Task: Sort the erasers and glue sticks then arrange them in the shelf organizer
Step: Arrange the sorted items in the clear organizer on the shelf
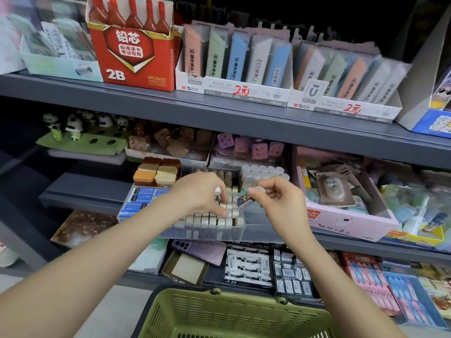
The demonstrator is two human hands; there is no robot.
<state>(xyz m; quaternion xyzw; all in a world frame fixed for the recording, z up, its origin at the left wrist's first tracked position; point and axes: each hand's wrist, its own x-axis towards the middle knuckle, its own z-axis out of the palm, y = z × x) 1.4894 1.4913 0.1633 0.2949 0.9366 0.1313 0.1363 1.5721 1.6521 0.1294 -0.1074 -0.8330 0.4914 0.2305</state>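
Left hand (199,195): curled round white-capped glue stick (217,190), frame centre.
Right hand (278,198): pinching purple-labelled stick (244,200) above organizer (253,215).

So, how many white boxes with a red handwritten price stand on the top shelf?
2: one white box sits directly right of the red 2B box, the other next to it, further right. None looks hidden.

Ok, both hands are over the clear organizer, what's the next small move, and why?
Probably lower the right hand and set its pinched purple-and-yellow piece into the clear organizer, in the gap right of the rows of sticks. The piece hangs just above that gap, while the left hand holds a white-capped stick over the rows.
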